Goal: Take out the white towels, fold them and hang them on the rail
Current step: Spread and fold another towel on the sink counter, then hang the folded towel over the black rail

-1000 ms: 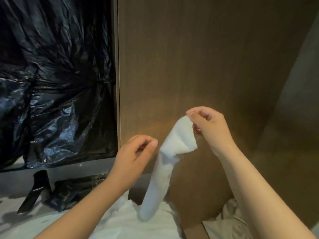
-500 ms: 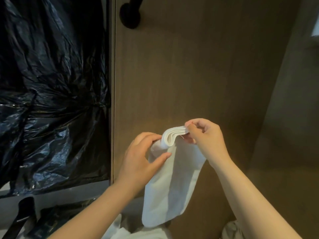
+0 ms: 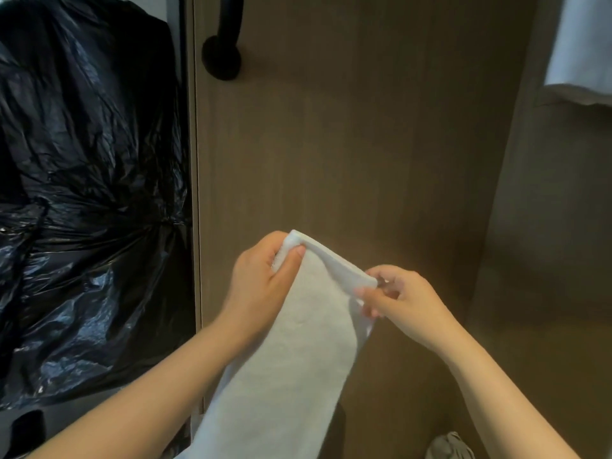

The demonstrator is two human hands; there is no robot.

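White terry cloth is pinched between both hands at the middle of the frame. The left hand (image 3: 261, 279) curls thumb and fingers round the higher corner of the white towel (image 3: 298, 359). The right hand (image 3: 400, 299), a little lower and to the right, nips the other end of the same folded top edge between thumb and fingertips. Between the two grips the edge runs taut and slanted, thick with several layers. From there the towel hangs as a long, narrow strip down toward the bottom edge of the frame, passing between the two bare forearms and touching the left one. Behind the hands stands a brown wood-grain panel (image 3: 347, 144) that fills the centre of the view. Near its upper left a black bar (image 3: 225, 44) comes down onto a round black mount fixed to the panel. Left of the panel, crumpled black plastic sheeting (image 3: 82, 193) covers the whole left side, glossy where the light catches it. In the upper right corner another white cloth (image 3: 583, 44) hangs, cut off by the frame. At the bottom right, a bit of grey fabric (image 3: 450, 447) peeks in; I cannot tell what it is.
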